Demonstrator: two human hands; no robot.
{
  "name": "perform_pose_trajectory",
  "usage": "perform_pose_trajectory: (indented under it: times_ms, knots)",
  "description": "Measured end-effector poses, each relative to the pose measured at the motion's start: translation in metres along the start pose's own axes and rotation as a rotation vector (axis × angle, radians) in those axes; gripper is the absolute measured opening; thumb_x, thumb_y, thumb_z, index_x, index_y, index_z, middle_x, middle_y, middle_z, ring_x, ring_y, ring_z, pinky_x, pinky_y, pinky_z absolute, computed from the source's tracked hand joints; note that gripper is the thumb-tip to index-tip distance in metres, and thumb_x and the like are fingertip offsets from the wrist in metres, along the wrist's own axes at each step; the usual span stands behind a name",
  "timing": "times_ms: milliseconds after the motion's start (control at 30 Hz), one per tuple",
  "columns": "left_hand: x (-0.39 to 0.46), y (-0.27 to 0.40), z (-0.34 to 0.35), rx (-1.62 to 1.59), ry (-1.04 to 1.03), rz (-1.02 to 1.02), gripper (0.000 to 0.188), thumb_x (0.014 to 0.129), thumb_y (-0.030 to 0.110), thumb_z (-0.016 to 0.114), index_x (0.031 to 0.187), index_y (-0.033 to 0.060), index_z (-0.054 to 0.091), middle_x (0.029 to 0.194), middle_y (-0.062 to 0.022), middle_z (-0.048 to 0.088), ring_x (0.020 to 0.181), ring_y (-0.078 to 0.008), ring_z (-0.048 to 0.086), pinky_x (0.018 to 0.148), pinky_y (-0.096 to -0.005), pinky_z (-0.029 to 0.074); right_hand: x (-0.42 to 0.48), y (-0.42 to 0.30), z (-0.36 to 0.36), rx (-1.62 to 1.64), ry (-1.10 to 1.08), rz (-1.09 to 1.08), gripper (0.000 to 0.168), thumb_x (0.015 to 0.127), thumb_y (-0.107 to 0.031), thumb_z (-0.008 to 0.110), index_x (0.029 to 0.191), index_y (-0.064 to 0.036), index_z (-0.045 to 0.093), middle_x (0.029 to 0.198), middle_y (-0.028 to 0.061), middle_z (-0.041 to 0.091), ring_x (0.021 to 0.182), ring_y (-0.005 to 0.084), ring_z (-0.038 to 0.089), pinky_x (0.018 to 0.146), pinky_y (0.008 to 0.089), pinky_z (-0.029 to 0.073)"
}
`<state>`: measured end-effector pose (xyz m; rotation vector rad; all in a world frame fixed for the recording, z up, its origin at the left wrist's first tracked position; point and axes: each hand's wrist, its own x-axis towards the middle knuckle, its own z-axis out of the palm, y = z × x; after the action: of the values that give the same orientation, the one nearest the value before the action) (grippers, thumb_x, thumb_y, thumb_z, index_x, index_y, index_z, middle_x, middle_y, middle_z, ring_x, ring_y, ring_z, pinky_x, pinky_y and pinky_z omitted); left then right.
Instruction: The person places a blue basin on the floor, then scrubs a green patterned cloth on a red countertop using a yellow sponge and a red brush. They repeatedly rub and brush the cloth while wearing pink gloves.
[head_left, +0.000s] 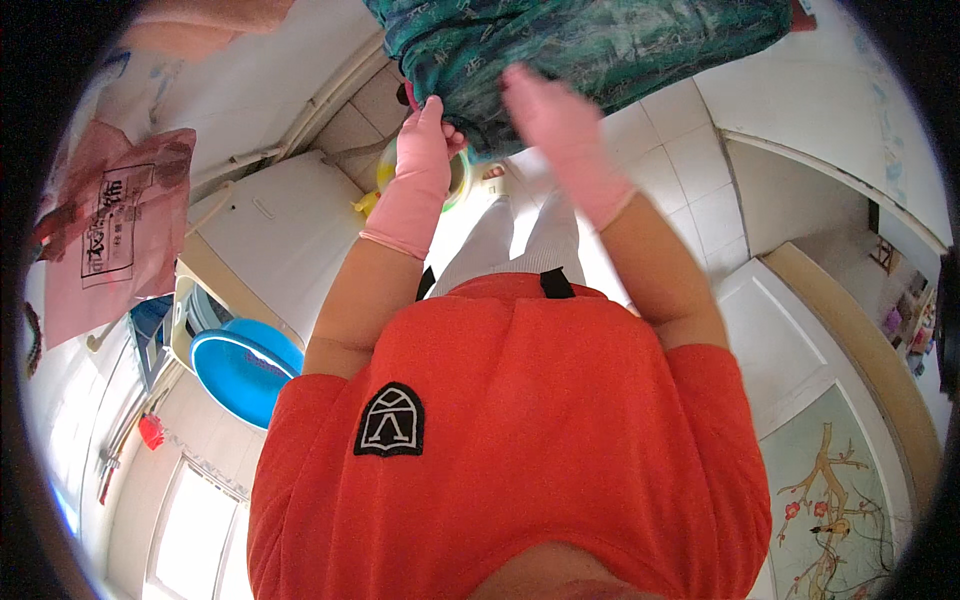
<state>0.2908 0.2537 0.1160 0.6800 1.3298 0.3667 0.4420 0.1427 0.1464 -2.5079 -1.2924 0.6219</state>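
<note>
A dark green patterned cloth garment hangs before me at the top of the view, its upper part cut off. My left hand, in a pink glove, pinches the garment's lower left edge between thumb and fingers. My right hand, gloved in the same pink, lies in front of the cloth and is blurred. Whether its fingers grip the fabric cannot be told. Below the garment, partly hidden by my left hand, a yellow and green round basin shows near my feet.
To the left stands a white washing machine or cabinet, with a blue plastic basin nearer me. A pink plastic bag bearing writing hangs at the left wall. A white door with a painted branch panel is on the right, beyond tiled floor.
</note>
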Motion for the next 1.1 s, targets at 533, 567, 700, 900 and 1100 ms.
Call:
perform_pose_trajectory:
  times_ms: [533, 567, 700, 900, 1100]
  knots:
    - [0.003, 0.011, -0.029, 0.109, -0.017, 0.113, 0.031, 0.102, 0.027, 0.062, 0.085, 0.0044, 0.05, 0.065, -0.0023, 0.047, 0.051, -0.0152, 0.05, 0.055, -0.0367, 0.056, 0.054, 0.157, -0.05, 0.034, 0.382, 0.139, 0.037, 0.104, -0.039, 0.043, 0.125, -0.016, 0.063, 0.111, 0.0173, 0.072, 0.103, 0.0415, 0.068, 0.086, 0.0518, 0.057]
    - [0.008, 0.011, -0.026, 0.103, -0.035, 0.122, 0.031, 0.102, 0.027, 0.062, 0.084, 0.0046, 0.05, 0.065, -0.0024, 0.047, 0.051, -0.0151, 0.05, 0.055, -0.0367, 0.056, 0.053, 0.189, -0.082, 0.011, 0.303, 0.335, 0.039, 0.105, -0.039, 0.048, 0.131, -0.013, 0.063, 0.122, 0.0148, 0.071, 0.11, 0.0375, 0.068, 0.094, 0.0462, 0.054]
    - [0.004, 0.013, -0.022, 0.247, 0.033, 0.131, 0.031, 0.102, 0.028, 0.06, 0.086, 0.0029, 0.054, 0.065, -0.0029, 0.051, 0.053, -0.0157, 0.053, 0.059, -0.0346, 0.056, 0.05, 0.159, -0.071, 0.31, 0.282, 0.203, 0.038, 0.104, -0.039, 0.044, 0.128, -0.017, 0.064, 0.117, 0.0169, 0.071, 0.107, 0.0411, 0.067, 0.089, 0.0508, 0.056]
    - [0.028, -0.019, -0.021, 0.163, 0.116, 0.203, 0.033, 0.102, 0.032, 0.061, 0.109, -0.0001, 0.061, 0.095, -0.0104, 0.066, 0.084, -0.0196, 0.066, 0.071, -0.0337, 0.057, 0.021, 0.009, -0.014, -0.021, -0.088, -0.157, 0.029, 0.1, -0.04, 0.048, 0.114, -0.021, 0.063, 0.109, 0.0137, 0.073, 0.102, 0.0391, 0.07, 0.081, 0.0539, 0.055]
    - [0.033, -0.042, 0.014, 0.285, -0.239, 0.143, 0.062, 0.1, 0.047, 0.063, 0.139, 0.0, 0.053, 0.127, -0.0131, 0.063, 0.113, -0.0254, 0.061, 0.094, -0.0408, 0.049, 0.088, 0.157, -0.081, -0.088, 0.478, 0.114, 0.036, 0.102, -0.044, 0.053, 0.123, -0.017, 0.063, 0.108, 0.0099, 0.074, 0.098, 0.0362, 0.07, 0.08, 0.0503, 0.056]
